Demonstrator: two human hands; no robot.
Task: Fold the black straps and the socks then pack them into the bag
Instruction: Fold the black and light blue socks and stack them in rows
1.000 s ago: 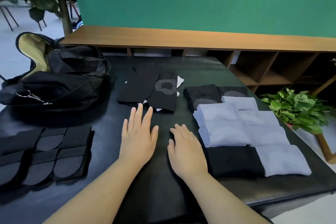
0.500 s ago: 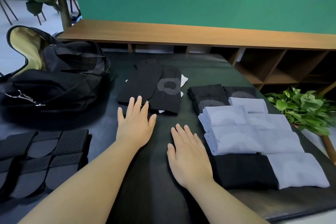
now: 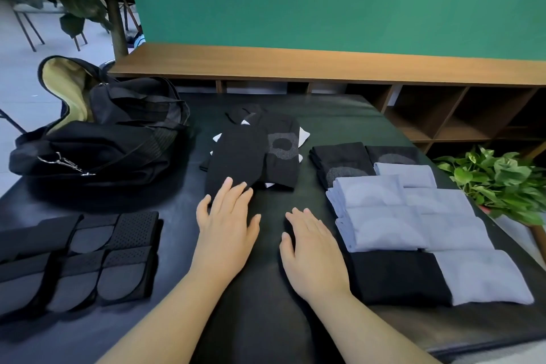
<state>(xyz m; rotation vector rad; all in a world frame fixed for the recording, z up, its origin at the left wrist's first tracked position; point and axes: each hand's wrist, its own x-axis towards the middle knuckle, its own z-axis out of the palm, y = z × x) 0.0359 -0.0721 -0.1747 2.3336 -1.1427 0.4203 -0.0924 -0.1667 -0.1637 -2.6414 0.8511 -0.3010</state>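
1. While both hands lie palm down on the dark padded surface [image 3: 266, 319], the left hand [image 3: 226, 224] reaches forward so that its straight, slightly spread fingers [image 3: 236, 190] touch the near edge of the loose pile of black socks [image 3: 254, 154].
2. That pile of unfolded black socks, with grey ring patterns and white bits showing at its edges, lies just beyond the left hand, between the bag and the folded stack.
3. The right hand [image 3: 313, 248] rests flat just right of the left hand, apart from it, fingers straight and a little spread, holding nothing.
4. Just right of the right hand lie the folded socks [image 3: 413, 221], black and pale blue-grey ones laid in overlapping rows toward the surface's right edge.
5. Left of the left hand, near the front left corner, lie the folded black straps [image 3: 79, 257], perforated fabric with grey rounded ends, set side by side.
6. Beyond the straps and left of the sock pile sits the open black duffel bag [image 3: 118, 133], its yellowish lining showing and a metal clip hanging on its front.
7. Behind the surface stands a low wooden shelf unit [image 3: 325, 68] against a green wall [image 3: 325, 0]; a leafy green potted plant [image 3: 499, 180] stands off the right edge.
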